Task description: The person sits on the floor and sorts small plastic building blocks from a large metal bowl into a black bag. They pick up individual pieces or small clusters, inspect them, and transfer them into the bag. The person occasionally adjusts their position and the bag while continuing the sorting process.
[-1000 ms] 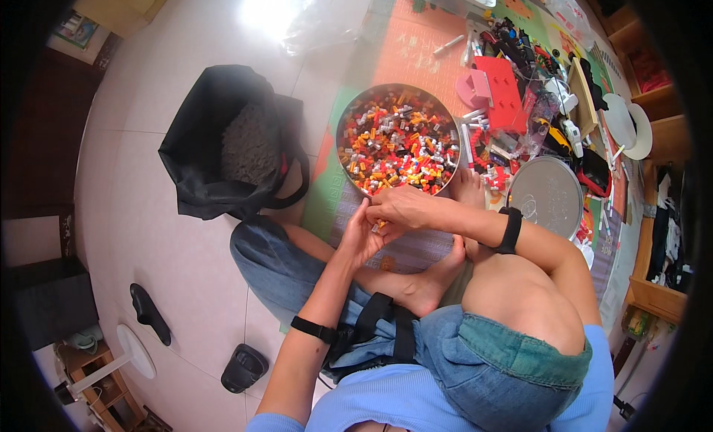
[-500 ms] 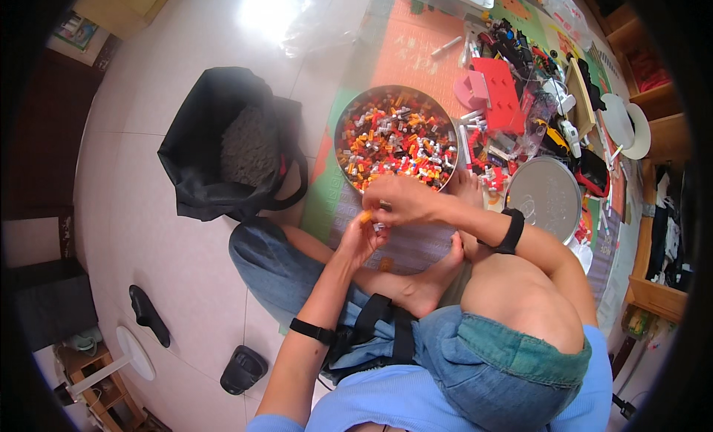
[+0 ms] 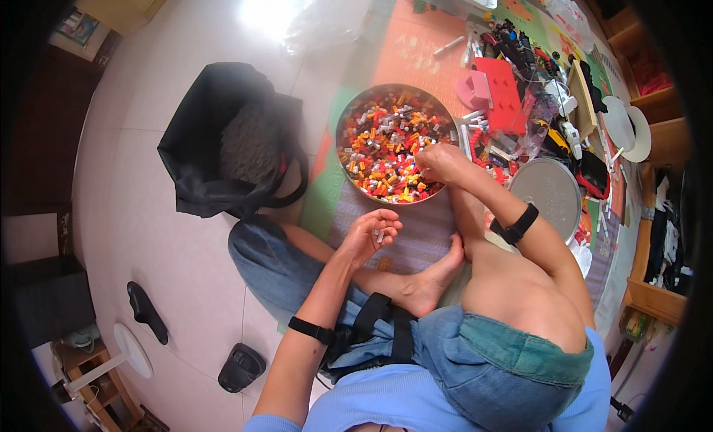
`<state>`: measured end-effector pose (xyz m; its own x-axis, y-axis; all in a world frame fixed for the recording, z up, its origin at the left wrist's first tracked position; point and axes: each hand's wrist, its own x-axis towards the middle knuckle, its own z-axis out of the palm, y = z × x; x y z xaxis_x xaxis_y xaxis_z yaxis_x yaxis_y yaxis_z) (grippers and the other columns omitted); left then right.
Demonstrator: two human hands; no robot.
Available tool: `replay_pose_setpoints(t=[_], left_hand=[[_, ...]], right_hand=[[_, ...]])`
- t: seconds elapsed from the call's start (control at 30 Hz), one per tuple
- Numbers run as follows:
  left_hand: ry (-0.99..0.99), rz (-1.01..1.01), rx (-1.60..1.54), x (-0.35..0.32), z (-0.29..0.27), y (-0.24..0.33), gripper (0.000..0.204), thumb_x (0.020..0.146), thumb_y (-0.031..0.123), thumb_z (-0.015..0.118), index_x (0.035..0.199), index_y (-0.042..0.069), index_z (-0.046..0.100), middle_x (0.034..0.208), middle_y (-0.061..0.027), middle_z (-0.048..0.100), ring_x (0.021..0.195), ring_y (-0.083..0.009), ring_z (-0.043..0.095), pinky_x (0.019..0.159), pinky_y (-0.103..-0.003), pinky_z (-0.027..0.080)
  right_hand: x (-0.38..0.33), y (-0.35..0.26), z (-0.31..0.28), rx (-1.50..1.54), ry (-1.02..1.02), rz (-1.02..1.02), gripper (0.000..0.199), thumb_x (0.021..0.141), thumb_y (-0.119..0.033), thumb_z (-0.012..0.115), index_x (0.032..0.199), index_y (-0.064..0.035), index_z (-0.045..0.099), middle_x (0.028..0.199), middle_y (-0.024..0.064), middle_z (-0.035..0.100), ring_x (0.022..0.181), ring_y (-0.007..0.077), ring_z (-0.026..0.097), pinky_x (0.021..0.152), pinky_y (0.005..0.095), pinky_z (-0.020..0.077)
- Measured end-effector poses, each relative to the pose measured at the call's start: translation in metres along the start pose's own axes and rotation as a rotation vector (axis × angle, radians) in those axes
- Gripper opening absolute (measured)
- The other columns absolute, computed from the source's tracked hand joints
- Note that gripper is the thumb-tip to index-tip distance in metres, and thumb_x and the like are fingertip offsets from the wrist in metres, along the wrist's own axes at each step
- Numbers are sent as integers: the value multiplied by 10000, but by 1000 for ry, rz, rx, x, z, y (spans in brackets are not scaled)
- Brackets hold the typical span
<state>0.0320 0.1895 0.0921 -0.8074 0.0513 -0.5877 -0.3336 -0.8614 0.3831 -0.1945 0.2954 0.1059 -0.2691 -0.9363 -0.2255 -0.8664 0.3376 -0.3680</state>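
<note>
A round metal bowl (image 3: 349,113) full of small red, orange, yellow and grey bricks stands on the mat in front of me. My right hand (image 3: 438,165) reaches into its near right side, fingers curled down among the bricks; whether it holds one is hidden. My left hand (image 3: 371,231) hovers palm up just below the bowl, over the striped mat, fingers cupped around a small pale piece (image 3: 379,234). I sit on the floor with my legs folded and a bare foot (image 3: 423,283) under my hands.
A black bag (image 3: 223,135) lies open on the tiled floor to the left. Right of the bowl are a red plastic block (image 3: 509,94), a pink piece (image 3: 475,90), a round metal lid (image 3: 549,191) and many loose toys. Wooden shelves line the right.
My hands, which were together below the bowl, have parted. The right hand moved up into the bowl; the left stayed low and turned palm up.
</note>
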Motion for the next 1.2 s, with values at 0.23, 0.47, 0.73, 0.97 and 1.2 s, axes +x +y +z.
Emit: replay_pose_setpoints(t=[0.23,0.47,0.73,0.97,1.2], left_hand=[[-101,14,13,4,-14,-5,148,822,139,473,905,27,523,713,-38,536,515,-63,419,409,-166,327],[-131,-43,-7,0,-13,-1,162,863,150,416,913,28,510,631,15,439,445,-26,318,339,-138,222],[-109,-53,15,0,-11,-1,183,889,171,385,907,37,508,619,28,412,444,-17,291,340,-144,199],[-116,-64,10,3,-14,-3,195,900,181,377,900,38,511,627,23,408,443,-23,281,341,-148,195],[-92,-83,16,2,-15,-4,352,926,295,342,932,-1,533,644,-32,484,431,-40,313,327,-147,225]], right_hand=[[-4,20,-25,90,178,187,93,693,-76,535,721,-33,613,692,156,615,686,319,610,631,394,485],[-3,26,1,-149,177,54,81,651,-73,613,673,5,601,687,182,582,717,329,601,645,404,483],[3,28,7,-156,144,66,121,656,-94,623,669,22,595,706,193,586,704,345,604,626,405,490],[1,23,12,-182,62,78,131,664,-114,630,698,12,615,735,184,602,726,335,611,651,394,500],[-1,-16,-11,-80,101,19,112,681,-113,623,711,-5,622,743,187,602,718,328,609,652,401,499]])
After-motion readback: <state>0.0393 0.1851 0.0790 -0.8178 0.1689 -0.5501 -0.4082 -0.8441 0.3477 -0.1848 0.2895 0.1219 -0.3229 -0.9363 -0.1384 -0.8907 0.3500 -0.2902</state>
